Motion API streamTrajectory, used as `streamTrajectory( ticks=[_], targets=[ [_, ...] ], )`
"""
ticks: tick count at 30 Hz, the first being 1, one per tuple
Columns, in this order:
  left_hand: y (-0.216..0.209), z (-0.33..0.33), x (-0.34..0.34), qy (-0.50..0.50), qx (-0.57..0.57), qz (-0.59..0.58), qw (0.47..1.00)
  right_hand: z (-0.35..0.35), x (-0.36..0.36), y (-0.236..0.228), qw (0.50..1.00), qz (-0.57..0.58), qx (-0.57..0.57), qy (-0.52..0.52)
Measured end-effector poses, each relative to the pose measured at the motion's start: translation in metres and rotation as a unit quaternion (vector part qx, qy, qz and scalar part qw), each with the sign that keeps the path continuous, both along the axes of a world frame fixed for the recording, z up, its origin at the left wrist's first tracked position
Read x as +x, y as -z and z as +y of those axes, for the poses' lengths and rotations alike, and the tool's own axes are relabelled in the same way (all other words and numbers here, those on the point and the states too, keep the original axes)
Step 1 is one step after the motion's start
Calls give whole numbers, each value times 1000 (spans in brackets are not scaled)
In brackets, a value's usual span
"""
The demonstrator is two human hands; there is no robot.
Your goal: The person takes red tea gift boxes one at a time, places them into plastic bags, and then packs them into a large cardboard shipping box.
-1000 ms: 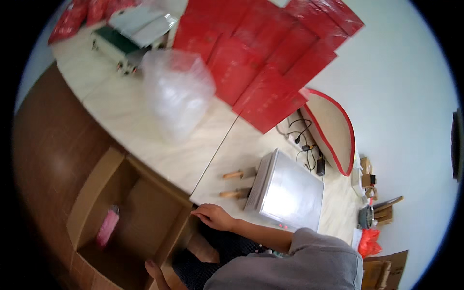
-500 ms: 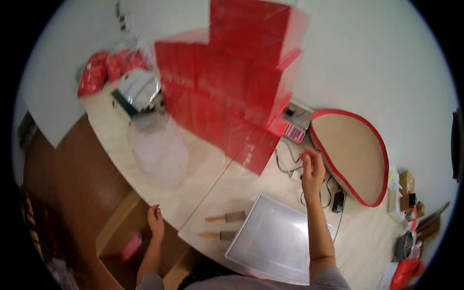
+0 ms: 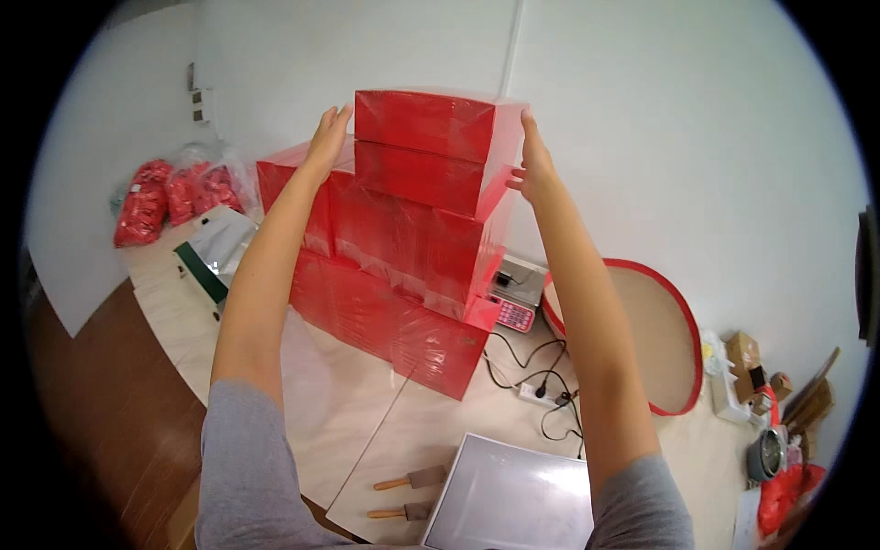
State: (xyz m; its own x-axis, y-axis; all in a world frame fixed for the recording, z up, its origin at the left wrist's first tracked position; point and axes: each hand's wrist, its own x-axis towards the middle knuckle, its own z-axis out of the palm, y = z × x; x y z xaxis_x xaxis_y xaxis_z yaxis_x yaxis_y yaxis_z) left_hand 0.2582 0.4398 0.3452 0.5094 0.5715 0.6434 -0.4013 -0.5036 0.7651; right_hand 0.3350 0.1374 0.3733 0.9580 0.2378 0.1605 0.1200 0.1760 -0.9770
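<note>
Pale wall (image 3: 605, 119), a worktop (image 3: 367, 394) before it, a tall stack (image 3: 376, 307) of red boxes
The top box (image 3: 412, 124) lies level at the stack's peak, on a second box (image 3: 408, 170), between two hands. The left hand (image 3: 326, 148) is open, fingers nearly straight, just beside the left end; the right hand (image 3: 539, 170) is open too, fingers spread, at the right end. Contact is hard to judge, and neither grips anything. The box looks like stiff card, its weight uncertain with the contents hidden; the glossy film (image 3: 467, 133) could slip, and corners might dent. Flat palms low on both ends, pressing evenly, should hold best
</note>
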Motion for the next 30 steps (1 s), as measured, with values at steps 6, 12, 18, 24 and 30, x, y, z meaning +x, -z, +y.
streamTrajectory(
  ticks=[6, 12, 18, 24, 30],
  targets=[
    [-2, -55, -1, 98, -11, -43, 994, 11, 23, -28, 985, 97, 63, -130],
    [11, -58, -40, 226, -46, 4, 973, -58, -12, -19, 978, 72, 135, -142],
    [21, -97, -85, 533, -165, 171, 812, -142, -121, 74, 990, -18, 137, -21],
    [128, -202, -131, 560, -307, 203, 742, -231, -246, 198, 993, -104, 51, -22],
    [176, -322, -156, 556, -185, 118, 802, -303, -326, 304, 992, 48, 79, 87]
  ],
)
